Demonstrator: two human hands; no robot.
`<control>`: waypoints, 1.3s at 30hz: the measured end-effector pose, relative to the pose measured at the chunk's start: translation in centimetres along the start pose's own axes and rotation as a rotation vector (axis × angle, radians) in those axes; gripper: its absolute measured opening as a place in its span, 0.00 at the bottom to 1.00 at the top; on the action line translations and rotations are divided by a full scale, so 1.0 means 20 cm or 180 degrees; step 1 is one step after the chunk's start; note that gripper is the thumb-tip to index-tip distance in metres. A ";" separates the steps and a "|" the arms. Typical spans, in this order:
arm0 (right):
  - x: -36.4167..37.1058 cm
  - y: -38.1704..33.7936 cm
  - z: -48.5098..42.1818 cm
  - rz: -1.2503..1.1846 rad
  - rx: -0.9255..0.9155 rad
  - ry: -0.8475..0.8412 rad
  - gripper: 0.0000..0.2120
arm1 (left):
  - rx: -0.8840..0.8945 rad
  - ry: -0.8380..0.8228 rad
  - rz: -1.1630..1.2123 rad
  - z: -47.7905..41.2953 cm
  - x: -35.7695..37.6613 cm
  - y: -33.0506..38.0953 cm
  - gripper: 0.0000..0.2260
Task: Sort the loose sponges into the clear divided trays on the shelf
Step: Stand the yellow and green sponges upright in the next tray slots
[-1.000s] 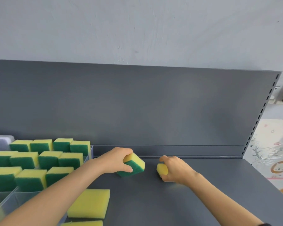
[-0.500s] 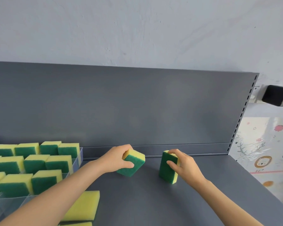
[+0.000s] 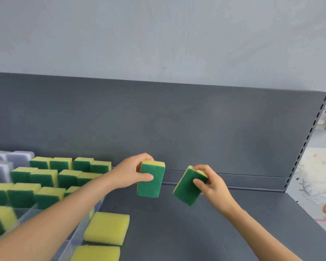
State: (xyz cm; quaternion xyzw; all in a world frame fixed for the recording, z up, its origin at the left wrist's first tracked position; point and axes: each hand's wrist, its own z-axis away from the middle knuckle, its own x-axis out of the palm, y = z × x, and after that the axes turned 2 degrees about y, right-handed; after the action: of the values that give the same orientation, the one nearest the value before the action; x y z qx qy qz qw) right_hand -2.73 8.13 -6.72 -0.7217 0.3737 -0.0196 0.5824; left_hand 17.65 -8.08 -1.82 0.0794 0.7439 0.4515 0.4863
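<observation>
Over the grey shelf (image 3: 205,232), right of the clear divided tray (image 3: 74,240), our left hand (image 3: 131,174) pinches an upright sponge (image 3: 151,182) and our right hand (image 3: 214,185) a tilted sponge (image 3: 187,186); light and squashy, they likely want gentle grips across the faces.

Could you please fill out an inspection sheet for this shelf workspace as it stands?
Surface: dark grey shelf, smooth.
Job's things: clear divided tray at left, holding standing green-and-yellow sponges and grey sponges; two loose sponges lie yellow side up beside it.
Clutter: nothing seen.
Hands: left hand grips an upright sponge; right hand grips a tilted sponge.
Cables: nothing seen.
Surroundings: grey back panel, pale wall, patterned floor mat at right.
</observation>
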 end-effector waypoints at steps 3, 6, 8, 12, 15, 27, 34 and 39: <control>0.07 -0.07 0.00 -0.0153 -0.0078 -0.0089 0.10 | -0.0039 0.0114 0.0105 0.08 -0.09 -0.01 0.12; 0.15 -0.14 0.00 -0.0284 -0.0191 -0.0187 0.10 | -0.0026 0.0207 0.0139 0.16 -0.17 -0.04 0.12; 0.22 -0.18 -0.01 -0.0354 -0.0269 -0.0262 0.13 | 0.0008 0.0271 0.0103 0.23 -0.24 -0.06 0.12; 0.40 -0.31 -0.02 -0.0485 -0.0350 -0.0379 0.14 | 0.0039 0.0410 -0.0109 0.37 -0.42 -0.14 0.13; 0.58 -0.40 -0.01 -0.0556 -0.0381 -0.0448 0.14 | 0.0044 0.0521 -0.0234 0.50 -0.58 -0.24 0.14; 1.16 -0.69 0.18 -0.0286 -0.0269 -0.0283 0.16 | 0.0188 0.0313 -0.0018 0.77 -0.89 -0.61 0.12; 1.19 -0.74 0.24 0.0444 -0.0150 -0.0420 0.18 | 0.0226 -0.0111 -0.0483 0.79 -0.87 -0.62 0.17; 1.20 -0.75 0.25 0.0770 -0.0188 -0.0618 0.17 | 0.0172 -0.0183 -0.0773 0.80 -0.81 -0.61 0.21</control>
State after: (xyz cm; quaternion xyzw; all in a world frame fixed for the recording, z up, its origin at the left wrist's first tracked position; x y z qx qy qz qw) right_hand 24.61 -0.62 -5.36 -0.6867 0.4002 0.1314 0.5924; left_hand 42.54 -14.67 -2.28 0.0148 0.7457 0.3667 0.5561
